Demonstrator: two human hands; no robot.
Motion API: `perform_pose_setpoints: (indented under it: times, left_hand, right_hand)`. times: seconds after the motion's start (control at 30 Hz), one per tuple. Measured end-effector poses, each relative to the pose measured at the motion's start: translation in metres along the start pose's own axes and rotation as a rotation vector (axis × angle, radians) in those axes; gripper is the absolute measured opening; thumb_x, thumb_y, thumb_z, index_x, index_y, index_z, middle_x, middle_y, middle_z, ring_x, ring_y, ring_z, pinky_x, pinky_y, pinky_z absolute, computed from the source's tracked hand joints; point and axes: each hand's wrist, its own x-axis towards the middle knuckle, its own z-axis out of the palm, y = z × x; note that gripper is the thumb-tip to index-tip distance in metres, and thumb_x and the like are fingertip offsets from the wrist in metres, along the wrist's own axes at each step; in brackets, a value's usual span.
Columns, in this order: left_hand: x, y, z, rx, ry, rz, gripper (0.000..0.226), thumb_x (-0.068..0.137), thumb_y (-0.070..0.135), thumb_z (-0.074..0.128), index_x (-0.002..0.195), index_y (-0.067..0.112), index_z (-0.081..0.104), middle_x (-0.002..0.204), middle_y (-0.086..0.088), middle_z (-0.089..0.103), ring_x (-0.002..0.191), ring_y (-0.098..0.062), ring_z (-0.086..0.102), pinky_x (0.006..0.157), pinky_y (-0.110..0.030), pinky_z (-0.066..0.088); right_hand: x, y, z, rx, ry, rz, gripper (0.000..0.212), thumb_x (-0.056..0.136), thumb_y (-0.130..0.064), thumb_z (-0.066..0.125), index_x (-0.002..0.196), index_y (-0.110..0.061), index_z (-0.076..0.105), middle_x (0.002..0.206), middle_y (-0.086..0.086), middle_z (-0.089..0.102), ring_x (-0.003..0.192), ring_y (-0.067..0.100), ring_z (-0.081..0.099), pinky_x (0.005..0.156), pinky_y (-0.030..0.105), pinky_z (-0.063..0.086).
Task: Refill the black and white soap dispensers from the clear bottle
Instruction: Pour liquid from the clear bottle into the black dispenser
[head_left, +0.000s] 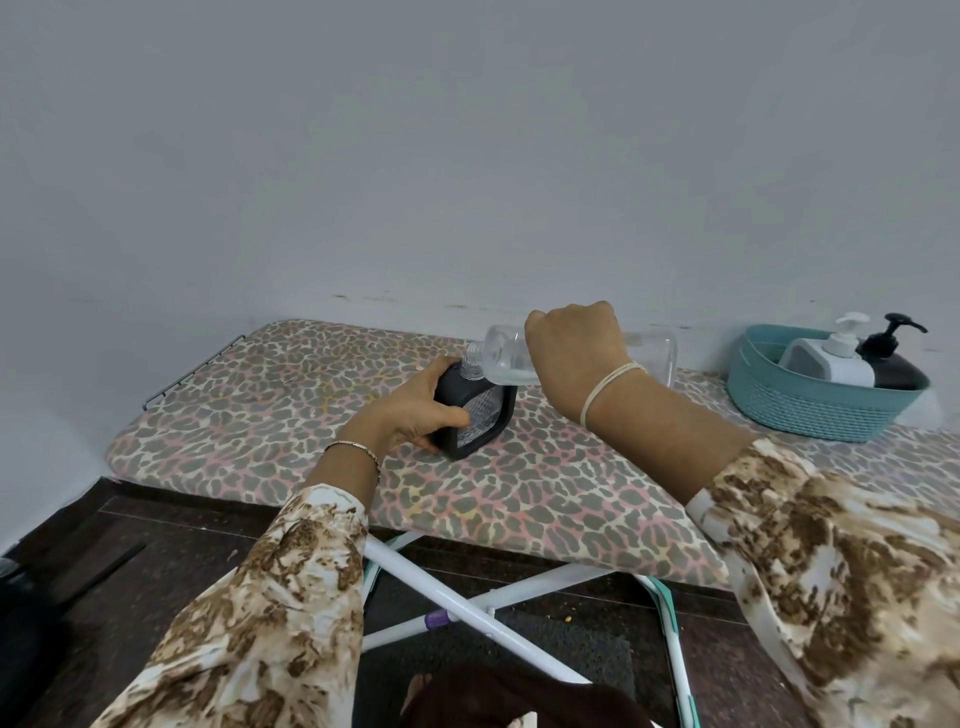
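Note:
A black soap dispenser bottle (475, 415) with its pump off stands on the leopard-print ironing board (291, 415). My left hand (415, 410) grips its left side. My right hand (574, 343) holds the clear bottle (506, 356) tipped on its side, neck pointing left and meeting the black bottle's open top. Clear liquid lies in the tipped bottle's lower part. My right hand hides the clear bottle's middle.
A teal woven basket (815, 410) sits at the board's right end, holding a white pump dispenser (831, 356) and a black pump dispenser (893, 358). The grey wall runs close behind the board. White crossed legs (467, 597) show below on the dark floor.

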Motion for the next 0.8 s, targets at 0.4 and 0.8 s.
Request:
perform_pose_setpoints:
  times: [0.4, 0.8]
  left_hand:
    - [0.0006, 0.0011, 0.0005, 0.000, 0.001, 0.004, 0.070, 0.084, 0.002, 0.064, 0.139, 0.031, 0.032, 0.124, -0.007, 0.054, 0.103, -0.030, 0.062, 0.078, -0.055, 0.057]
    - [0.0010, 0.0005, 0.0009, -0.017, 0.006, -0.009, 0.072, 0.083, 0.002, 0.064, 0.140, 0.033, 0.032, 0.127, -0.008, 0.053, 0.107, -0.033, 0.061, 0.080, -0.058, 0.056]
  right_hand:
    - [-0.0034, 0.0009, -0.0024, 0.011, -0.026, -0.011, 0.033, 0.082, -0.008, 0.055, 0.115, -0.007, 0.049, 0.066, -0.001, 0.038, 0.074, 0.020, 0.051, 0.080, 0.030, 0.047]
    - [-0.0051, 0.0025, -0.0058, 0.011, -0.037, 0.008, 0.015, 0.082, -0.005, 0.053, 0.089, -0.011, 0.042, 0.065, -0.003, 0.039, 0.053, 0.012, 0.035, 0.068, 0.027, 0.043]
